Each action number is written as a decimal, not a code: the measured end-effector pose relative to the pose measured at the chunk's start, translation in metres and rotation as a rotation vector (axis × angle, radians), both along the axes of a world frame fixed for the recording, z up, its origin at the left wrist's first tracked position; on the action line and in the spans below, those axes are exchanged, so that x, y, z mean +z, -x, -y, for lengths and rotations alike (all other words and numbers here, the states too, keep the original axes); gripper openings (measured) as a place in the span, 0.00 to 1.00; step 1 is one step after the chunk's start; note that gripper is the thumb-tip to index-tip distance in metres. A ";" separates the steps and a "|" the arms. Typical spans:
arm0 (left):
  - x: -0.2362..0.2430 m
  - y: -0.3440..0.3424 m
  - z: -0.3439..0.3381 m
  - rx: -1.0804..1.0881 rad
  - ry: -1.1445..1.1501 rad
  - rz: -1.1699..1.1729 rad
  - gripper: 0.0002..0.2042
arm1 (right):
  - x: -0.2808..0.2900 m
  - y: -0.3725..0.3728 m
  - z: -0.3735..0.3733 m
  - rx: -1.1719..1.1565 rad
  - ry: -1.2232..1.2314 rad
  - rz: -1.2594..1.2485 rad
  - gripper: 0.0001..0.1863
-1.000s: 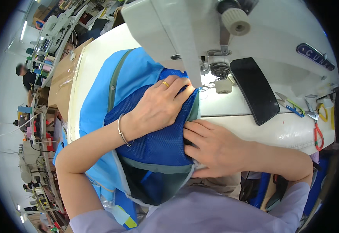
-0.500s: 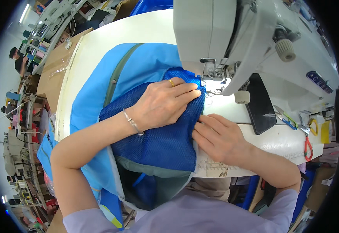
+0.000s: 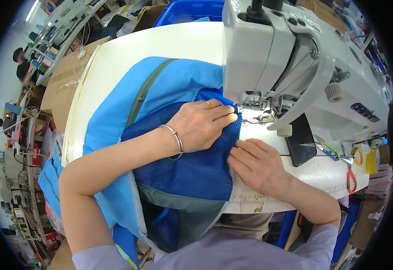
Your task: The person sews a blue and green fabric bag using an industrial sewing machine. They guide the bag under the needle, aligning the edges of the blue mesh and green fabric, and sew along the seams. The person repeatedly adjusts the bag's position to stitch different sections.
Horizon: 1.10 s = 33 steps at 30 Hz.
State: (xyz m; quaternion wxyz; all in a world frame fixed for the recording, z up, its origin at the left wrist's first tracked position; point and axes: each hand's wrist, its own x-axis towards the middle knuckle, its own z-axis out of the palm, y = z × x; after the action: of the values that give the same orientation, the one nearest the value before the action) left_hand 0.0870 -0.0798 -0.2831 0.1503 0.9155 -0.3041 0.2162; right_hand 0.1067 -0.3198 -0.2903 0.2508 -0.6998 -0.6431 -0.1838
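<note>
Blue mesh (image 3: 187, 173) formed the upper panel of a light-blue fabric piece (image 3: 108, 123), which lay on the white bench (image 3: 178, 40) with one corner at the sewing machine (image 3: 250, 54); its near, open end reached past the front edge of the bench. Left hand (image 3: 201, 126): palm down on the mesh, fingers close together and outstretched, their tips just beside the metal presser foot (image 3: 240, 109). Right hand (image 3: 258, 166): fingers bent at the right edge of the mesh. Both thumbs were hidden, so whether either of the hands pinched the cloth could not be told.

Handling, as judged from folds and drape: the piece appeared light, soft and limp, unlikely to hold its shape unsupported. The open weave probably gave fingertips good purchase, yet might have skewed under a hard pull or snagged on metal; the smoother light-blue cloth seemed likelier to slide. The grey-green band (image 3: 178, 198) across the opening looked somewhat firmer. Suitable holds: flat fingers on the mesh close to, but clear of, the foot, and a second light grip along the right edge. The overhanging end might have dragged the layers askew.
</note>
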 end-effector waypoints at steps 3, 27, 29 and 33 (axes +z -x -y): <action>0.000 -0.007 -0.003 -0.003 -0.041 0.018 0.14 | 0.000 -0.007 -0.001 -0.021 0.005 0.004 0.17; 0.003 -0.012 -0.004 0.055 -0.005 -0.022 0.13 | -0.004 -0.006 0.005 -0.060 -0.015 -0.072 0.15; 0.001 -0.014 -0.004 0.065 -0.003 -0.019 0.13 | -0.004 -0.008 0.005 -0.070 -0.050 -0.063 0.15; -0.002 -0.017 -0.004 0.077 0.036 -0.034 0.13 | -0.005 -0.008 0.005 -0.084 -0.078 -0.072 0.14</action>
State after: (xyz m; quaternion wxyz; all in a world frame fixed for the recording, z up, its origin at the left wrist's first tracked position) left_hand 0.1040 -0.0758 -0.2853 0.1634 0.9273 -0.2621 0.2116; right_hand 0.1146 -0.3246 -0.2957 0.2931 -0.7220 -0.5960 -0.1937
